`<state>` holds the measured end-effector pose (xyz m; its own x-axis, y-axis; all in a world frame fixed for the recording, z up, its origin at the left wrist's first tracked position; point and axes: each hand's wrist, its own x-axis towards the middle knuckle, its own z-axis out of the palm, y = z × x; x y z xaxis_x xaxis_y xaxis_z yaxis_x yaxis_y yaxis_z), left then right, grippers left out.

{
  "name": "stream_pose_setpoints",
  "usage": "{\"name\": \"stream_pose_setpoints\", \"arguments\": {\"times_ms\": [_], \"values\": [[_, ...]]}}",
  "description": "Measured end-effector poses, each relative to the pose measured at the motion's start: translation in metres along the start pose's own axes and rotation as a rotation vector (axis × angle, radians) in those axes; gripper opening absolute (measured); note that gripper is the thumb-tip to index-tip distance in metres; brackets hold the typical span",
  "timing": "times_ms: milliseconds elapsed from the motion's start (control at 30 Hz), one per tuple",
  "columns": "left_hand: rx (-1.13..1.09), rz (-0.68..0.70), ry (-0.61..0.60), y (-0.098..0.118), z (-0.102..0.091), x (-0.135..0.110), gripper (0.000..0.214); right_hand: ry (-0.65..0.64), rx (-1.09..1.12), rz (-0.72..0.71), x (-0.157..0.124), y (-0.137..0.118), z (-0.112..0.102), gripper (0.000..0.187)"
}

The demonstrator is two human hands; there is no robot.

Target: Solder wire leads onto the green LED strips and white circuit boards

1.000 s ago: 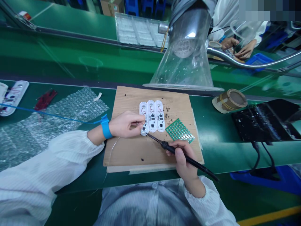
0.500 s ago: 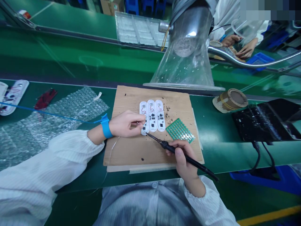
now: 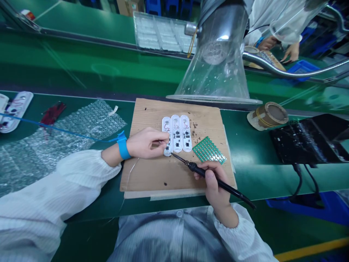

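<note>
- Three white elongated circuit boards (image 3: 177, 133) are laid side by side just ahead of the left hand (image 3: 144, 142), with the leftmost board nearest its fingertips.
- The left hand is closed in a narrow pinch at the lower part of the leftmost board, and a thin silvery wire (image 3: 159, 142) is held between its fingers.
- A black-handled soldering iron (image 3: 203, 171) is gripped in a pen hold by the right hand (image 3: 214, 183). Its tip is brought to the lower end of the leftmost board, though contact cannot be told.
- A green panel of small circuit boards (image 3: 208, 150) is placed just beyond the right hand.
- Both hands are rested over a brown cardboard sheet (image 3: 144, 178), which is marked with dark specks.
- A blue wrist strap (image 3: 122, 145) is worn on the left wrist, and a blue cord (image 3: 68, 134) is led away over bubble wrap (image 3: 54, 156).
- A clear fume-extraction hood (image 3: 215, 69) is positioned well ahead of both hands.
- A tape roll (image 3: 267, 115) and a dark glossy panel (image 3: 308, 140) are placed to the right of the right hand.
- A co-worker's hands (image 3: 268, 43) are seen far ahead, across the green workbench (image 3: 245, 174).
</note>
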<state>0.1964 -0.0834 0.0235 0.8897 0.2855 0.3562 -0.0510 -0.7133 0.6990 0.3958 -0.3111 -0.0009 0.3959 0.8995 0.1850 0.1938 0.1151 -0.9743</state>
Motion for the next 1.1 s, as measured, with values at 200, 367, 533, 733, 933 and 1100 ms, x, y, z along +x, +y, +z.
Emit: {"name": "stream_pose_setpoints", "arguments": {"times_ms": [200,367,533,733,933,1100], "values": [[0.013,0.024,0.01,0.001,-0.001,0.0,0.023,-0.014,0.014,0.003,-0.001,-0.001,0.0,0.02],[0.013,-0.001,-0.018,0.001,-0.002,-0.001,0.022,-0.022,0.014,-0.001,0.0,-0.001,0.0,0.019],[0.004,0.009,-0.017,-0.001,-0.001,-0.002,0.022,-0.042,0.017,-0.008,-0.001,0.001,-0.001,0.017],[0.001,0.009,-0.015,-0.001,0.0,-0.001,0.021,-0.099,0.0,-0.017,-0.004,0.009,-0.005,0.016],[0.004,-0.004,-0.006,-0.003,0.0,-0.002,0.021,-0.107,0.002,-0.012,-0.005,0.011,-0.006,0.016],[0.016,-0.006,-0.017,-0.004,0.001,-0.002,0.021,-0.13,0.001,0.0,-0.006,0.011,-0.007,0.016]]}}
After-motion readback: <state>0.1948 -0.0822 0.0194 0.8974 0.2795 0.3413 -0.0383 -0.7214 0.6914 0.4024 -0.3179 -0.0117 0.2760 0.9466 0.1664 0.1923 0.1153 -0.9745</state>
